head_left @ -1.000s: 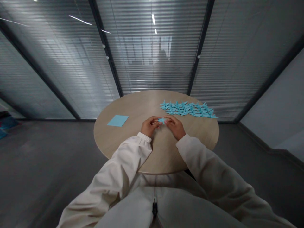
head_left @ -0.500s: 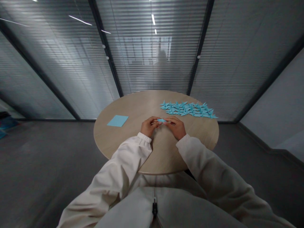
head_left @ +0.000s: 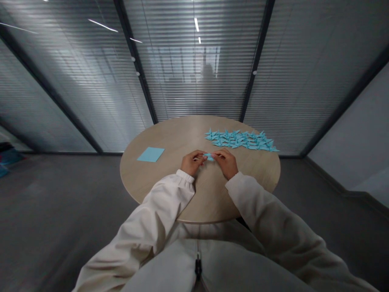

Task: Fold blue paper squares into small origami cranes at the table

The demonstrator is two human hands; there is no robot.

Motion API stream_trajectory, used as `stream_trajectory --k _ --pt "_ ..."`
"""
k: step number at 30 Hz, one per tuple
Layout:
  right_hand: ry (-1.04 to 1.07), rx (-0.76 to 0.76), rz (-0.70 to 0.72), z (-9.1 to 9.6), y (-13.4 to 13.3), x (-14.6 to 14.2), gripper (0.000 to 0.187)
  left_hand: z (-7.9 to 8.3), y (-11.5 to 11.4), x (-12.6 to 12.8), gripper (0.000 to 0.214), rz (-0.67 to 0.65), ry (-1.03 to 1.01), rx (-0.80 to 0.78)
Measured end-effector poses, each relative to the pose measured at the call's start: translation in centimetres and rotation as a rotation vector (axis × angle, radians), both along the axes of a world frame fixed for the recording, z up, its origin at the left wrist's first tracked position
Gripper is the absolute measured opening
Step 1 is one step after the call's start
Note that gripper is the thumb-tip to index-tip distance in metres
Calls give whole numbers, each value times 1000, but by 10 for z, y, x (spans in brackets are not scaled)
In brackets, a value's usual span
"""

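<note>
Between my two hands is a small piece of folded blue paper [head_left: 209, 157], held just over the middle of the round table. My left hand [head_left: 192, 162] pinches its left end, and the fingertips of my right hand [head_left: 226, 162] close on its right end. Fingers cover much of the paper, so its exact folded shape is hard to make out. Beyond my right hand lie several blue origami cranes [head_left: 241, 139], packed in rows. Left of my left hand, a flat blue sheet of paper [head_left: 151, 154] rests on the wood.
The round wooden table [head_left: 179, 129] has its near edge close to my body. Glass panels with blinds [head_left: 194, 97] stand behind it. On the floor at the far left are dark and blue items [head_left: 9, 156], partly cut off.
My right fingers have shifted slightly on the folded paper, and more of its blue surface now shows below the fingertips. The cranes and the flat sheet have stayed put.
</note>
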State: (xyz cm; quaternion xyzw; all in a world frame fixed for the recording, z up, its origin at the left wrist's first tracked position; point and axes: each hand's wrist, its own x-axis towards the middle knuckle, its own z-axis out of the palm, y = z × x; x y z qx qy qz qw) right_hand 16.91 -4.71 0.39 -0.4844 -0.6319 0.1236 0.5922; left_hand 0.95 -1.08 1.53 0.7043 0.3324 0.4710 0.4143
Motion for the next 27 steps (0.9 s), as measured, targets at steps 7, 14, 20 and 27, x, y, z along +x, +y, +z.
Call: stream_trajectory --k 7,14,20,27 --pt "-55 -14 10 1 -1 0 26 4 -6 2 26 24 0 63" --pt "-72 11 29 1 -3 0 25 4 -6 3 36 -31 -27 -65" --pt "30 -47 86 -2 0 -1 26 -2 -1 2 42 -30 67 -48" --pt "345 -225 228 -4 6 0 32 -2 -3 3 55 -195 10 -70"
